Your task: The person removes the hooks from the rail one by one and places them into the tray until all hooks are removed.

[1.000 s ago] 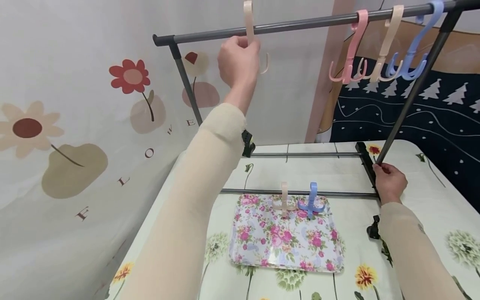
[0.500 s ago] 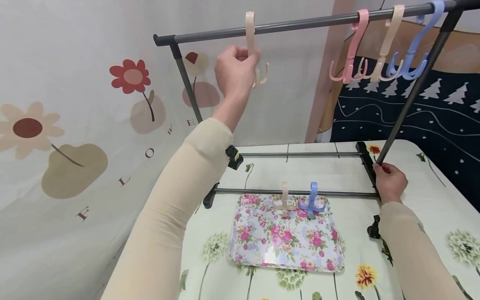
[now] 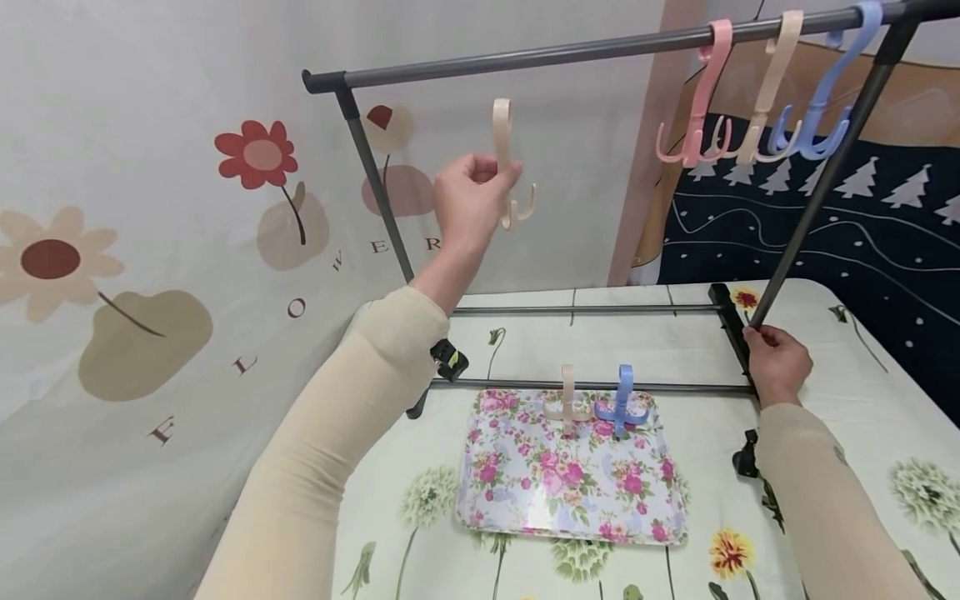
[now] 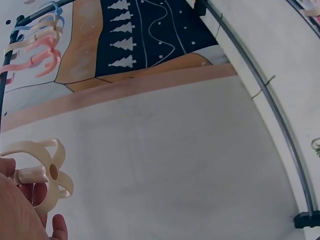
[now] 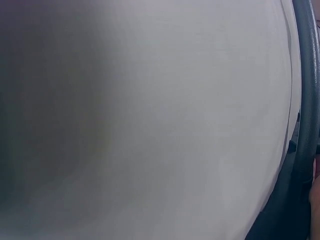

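Observation:
My left hand (image 3: 472,196) pinches a beige multi-prong hook (image 3: 502,133) by its stem, upright in the air below the rack's top rail (image 3: 525,58). In the left wrist view the curved prongs of this beige hook (image 4: 52,172) point away from the fingers. My right hand (image 3: 778,362) grips the foot of the rack's right post (image 3: 795,225), low near the table. On the right part of the top rail hang a pink hook (image 3: 708,92), a second beige hook (image 3: 772,92) and a blue hook (image 3: 828,92).
A floral tray (image 3: 555,492) lies on the flower-print tablecloth (image 3: 390,500). On its far part rest another beige hook (image 3: 567,400) and another blue hook (image 3: 623,400). Two lower bars of the rack (image 3: 517,384) cross behind the tray. A printed curtain (image 3: 150,250) hangs at the left.
My left hand has lowered the beige hook from the top rail, so it now hangs apart beneath the rail. My right hand stays at the post.

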A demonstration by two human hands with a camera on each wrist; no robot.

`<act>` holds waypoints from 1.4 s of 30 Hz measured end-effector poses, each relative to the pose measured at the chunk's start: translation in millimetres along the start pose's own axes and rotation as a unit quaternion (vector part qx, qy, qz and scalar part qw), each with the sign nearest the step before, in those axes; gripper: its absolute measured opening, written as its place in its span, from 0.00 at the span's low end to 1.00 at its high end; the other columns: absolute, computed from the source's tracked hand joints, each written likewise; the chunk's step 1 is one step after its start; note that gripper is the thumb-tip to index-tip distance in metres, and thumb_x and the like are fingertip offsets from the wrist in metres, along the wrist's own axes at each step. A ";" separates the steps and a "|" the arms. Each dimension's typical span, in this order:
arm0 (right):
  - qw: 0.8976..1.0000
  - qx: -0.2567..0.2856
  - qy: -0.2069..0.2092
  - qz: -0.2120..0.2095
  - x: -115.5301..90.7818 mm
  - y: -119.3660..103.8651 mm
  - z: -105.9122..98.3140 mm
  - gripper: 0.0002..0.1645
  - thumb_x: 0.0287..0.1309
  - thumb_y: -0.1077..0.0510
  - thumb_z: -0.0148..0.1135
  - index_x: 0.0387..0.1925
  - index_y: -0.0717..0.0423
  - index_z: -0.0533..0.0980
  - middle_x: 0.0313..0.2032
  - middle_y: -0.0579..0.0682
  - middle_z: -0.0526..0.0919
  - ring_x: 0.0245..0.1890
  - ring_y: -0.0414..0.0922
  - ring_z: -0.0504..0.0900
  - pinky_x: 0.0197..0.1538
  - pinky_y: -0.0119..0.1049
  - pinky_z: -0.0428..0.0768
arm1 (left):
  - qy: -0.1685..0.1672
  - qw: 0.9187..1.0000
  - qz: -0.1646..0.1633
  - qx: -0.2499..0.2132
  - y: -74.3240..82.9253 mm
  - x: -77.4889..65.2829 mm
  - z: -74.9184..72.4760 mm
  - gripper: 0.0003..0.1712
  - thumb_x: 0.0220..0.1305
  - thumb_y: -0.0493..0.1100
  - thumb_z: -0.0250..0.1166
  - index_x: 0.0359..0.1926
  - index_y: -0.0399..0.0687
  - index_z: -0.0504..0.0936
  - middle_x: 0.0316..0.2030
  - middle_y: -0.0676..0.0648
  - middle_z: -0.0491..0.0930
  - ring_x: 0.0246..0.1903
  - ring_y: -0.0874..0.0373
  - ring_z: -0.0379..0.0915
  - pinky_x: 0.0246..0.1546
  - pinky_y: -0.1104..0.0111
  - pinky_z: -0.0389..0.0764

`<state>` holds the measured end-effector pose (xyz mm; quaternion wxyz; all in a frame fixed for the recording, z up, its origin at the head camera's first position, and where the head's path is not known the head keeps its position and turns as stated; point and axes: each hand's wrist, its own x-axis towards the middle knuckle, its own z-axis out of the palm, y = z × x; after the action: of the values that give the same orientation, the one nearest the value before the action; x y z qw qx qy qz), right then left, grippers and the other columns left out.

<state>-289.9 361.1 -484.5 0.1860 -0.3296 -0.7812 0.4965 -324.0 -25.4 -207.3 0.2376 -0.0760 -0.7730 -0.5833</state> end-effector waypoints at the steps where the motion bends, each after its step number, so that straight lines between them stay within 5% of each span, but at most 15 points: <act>1: 1.000 -0.001 0.000 0.000 -0.3 0.1 -0.1 0.29 0.68 0.42 0.54 0.62 0.56 0.77 0.34 0.36 0.74 0.29 0.32 0.69 0.33 0.27 0.69 | -0.004 1.000 -0.001 -0.007 -3.0 -2.1 -0.2 0.11 0.59 0.47 0.74 0.34 0.45 0.83 0.32 0.50 0.84 0.35 0.60 0.79 0.39 0.69 0.78; 14: 1.000 -0.011 0.002 0.002 0.7 -1.3 1.1 0.29 0.69 0.42 0.53 0.62 0.55 0.76 0.44 0.47 0.79 0.32 0.35 0.71 0.34 0.27 0.69 | -0.036 0.999 -0.034 -0.020 -53.3 -32.7 -6.4 0.12 0.59 0.47 0.74 0.34 0.44 0.83 0.32 0.49 0.83 0.35 0.58 0.79 0.38 0.66 0.80; 23: 1.000 -0.005 0.002 0.002 0.4 -2.4 0.5 0.30 0.68 0.42 0.54 0.62 0.56 0.76 0.37 0.40 0.76 0.29 0.32 0.69 0.33 0.28 0.69 | -0.070 0.996 -0.056 -0.015 -88.7 -57.9 -14.2 0.13 0.61 0.48 0.73 0.35 0.44 0.83 0.34 0.47 0.84 0.38 0.56 0.81 0.42 0.61 0.82; 37: 1.000 -0.017 0.006 -0.005 -1.4 -0.9 0.4 0.30 0.69 0.42 0.53 0.62 0.56 0.76 0.47 0.50 0.80 0.31 0.33 0.69 0.33 0.27 0.69 | -0.092 0.992 -0.089 0.005 -140.1 -98.5 -27.3 0.13 0.61 0.50 0.72 0.37 0.45 0.84 0.35 0.47 0.83 0.38 0.55 0.81 0.43 0.60 0.83; 42: 1.000 -0.012 0.005 0.001 -2.6 -1.9 0.1 0.30 0.69 0.42 0.54 0.62 0.56 0.76 0.42 0.44 0.78 0.30 0.32 0.69 0.33 0.27 0.69 | -0.102 0.989 -0.108 0.011 -151.9 -110.4 -27.6 0.13 0.61 0.49 0.73 0.37 0.45 0.84 0.35 0.48 0.83 0.38 0.55 0.81 0.44 0.60 0.82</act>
<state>-288.7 358.6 -482.7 0.1858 -0.3350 -0.7856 0.4858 -279.7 -80.5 -383.4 0.0939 -0.0488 -0.8032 -0.5863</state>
